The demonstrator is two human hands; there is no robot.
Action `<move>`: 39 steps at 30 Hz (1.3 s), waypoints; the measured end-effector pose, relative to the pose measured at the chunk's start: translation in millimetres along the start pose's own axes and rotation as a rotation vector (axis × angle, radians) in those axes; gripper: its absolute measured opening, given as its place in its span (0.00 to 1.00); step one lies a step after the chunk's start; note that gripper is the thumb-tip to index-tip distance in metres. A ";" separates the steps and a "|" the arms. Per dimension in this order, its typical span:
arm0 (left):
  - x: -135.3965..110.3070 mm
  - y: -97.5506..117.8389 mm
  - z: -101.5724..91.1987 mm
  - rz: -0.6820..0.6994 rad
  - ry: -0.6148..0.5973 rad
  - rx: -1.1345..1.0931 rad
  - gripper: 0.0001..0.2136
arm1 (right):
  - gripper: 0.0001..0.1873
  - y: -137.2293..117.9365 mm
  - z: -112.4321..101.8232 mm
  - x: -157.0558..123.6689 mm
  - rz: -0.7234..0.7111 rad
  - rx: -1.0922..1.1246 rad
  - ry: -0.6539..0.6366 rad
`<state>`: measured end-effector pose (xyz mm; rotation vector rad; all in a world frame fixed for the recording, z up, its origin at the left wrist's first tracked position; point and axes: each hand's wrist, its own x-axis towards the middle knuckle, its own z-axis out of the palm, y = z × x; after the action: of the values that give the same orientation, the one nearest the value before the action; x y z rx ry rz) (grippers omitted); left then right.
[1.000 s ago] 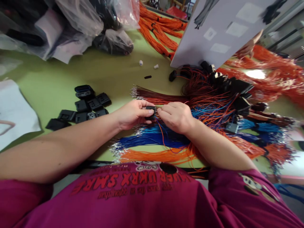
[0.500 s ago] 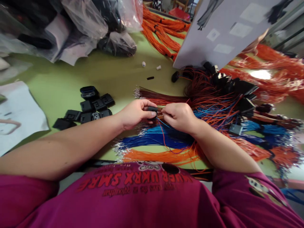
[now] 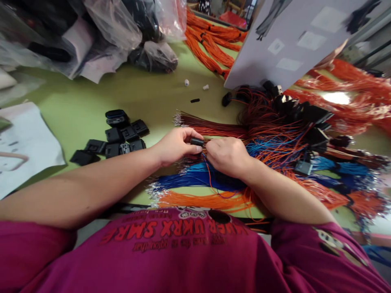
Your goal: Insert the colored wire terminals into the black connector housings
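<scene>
A small black plastic connector [image 3: 197, 141] is pinched between the thumb and fingers of my left hand [image 3: 175, 147]. Thin wires, red-orange [image 3: 209, 169] and blue, hang from its right side. Close against that side, my right hand [image 3: 227, 155] is closed, with the fingertips pinched on what appears to be a thin wire; the fingers mostly hide it. Beneath both hands lie bundles of cut wires with metal terminals at their left ends: dark red [image 3: 210, 124], blue [image 3: 192, 182] and orange [image 3: 195, 199].
Several black connector housings [image 3: 113, 135] lie left of my hands. Wired connectors [image 3: 314, 114] are heaped at the right, beside a leaning white board [image 3: 284, 36]. Plastic bags [image 3: 113, 24] sit at the back left. Two small white pieces [image 3: 187, 82] and a black strip [image 3: 194, 100] lie ahead.
My right hand has moved slightly left, right up to the connector, and turned so its back shows more. My left hand keeps its hold on the connector. The view has shifted slightly.
</scene>
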<state>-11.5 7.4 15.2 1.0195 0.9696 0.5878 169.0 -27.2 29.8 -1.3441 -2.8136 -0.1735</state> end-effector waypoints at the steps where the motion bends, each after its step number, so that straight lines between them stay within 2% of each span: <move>1: 0.3 -0.5 -0.2 -0.002 -0.011 -0.019 0.13 | 0.18 -0.3 -0.5 0.2 0.010 -0.005 0.000; 5: 1.4 -1.7 -1.7 -0.012 -0.029 -0.115 0.14 | 0.16 4.9 -3.8 0.4 0.060 0.022 -0.030; 8: 2.0 -1.6 -2.9 -0.022 -0.043 -0.171 0.14 | 0.15 12.4 -3.7 -0.1 0.062 0.095 0.002; 13: 1.1 -2.0 -1.9 -0.010 -0.050 -0.142 0.14 | 0.15 15.3 1.2 0.9 0.035 0.218 0.010; 18: 0.5 -1.2 0.2 -0.001 -0.037 -0.099 0.13 | 0.15 11.0 4.8 3.9 0.046 0.224 -0.025; 24: 2.6 -1.7 -1.9 0.047 -0.007 -0.061 0.15 | 0.12 16.2 4.5 5.2 0.137 0.409 0.086; 28: 3.1 -3.5 -1.0 0.051 -0.017 -0.076 0.15 | 0.12 15.1 9.1 5.5 0.130 0.506 0.122; 33: 2.9 -2.8 2.1 0.034 0.004 -0.074 0.14 | 0.11 9.8 15.5 5.1 0.141 0.512 0.122; 39: 2.2 -1.7 1.9 0.028 -0.003 -0.107 0.14 | 0.12 8.6 13.1 6.1 0.142 0.442 0.141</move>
<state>-8.9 7.6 13.2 0.9396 0.9125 0.6544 172.3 -15.7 17.9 -1.3499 -2.4315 0.3234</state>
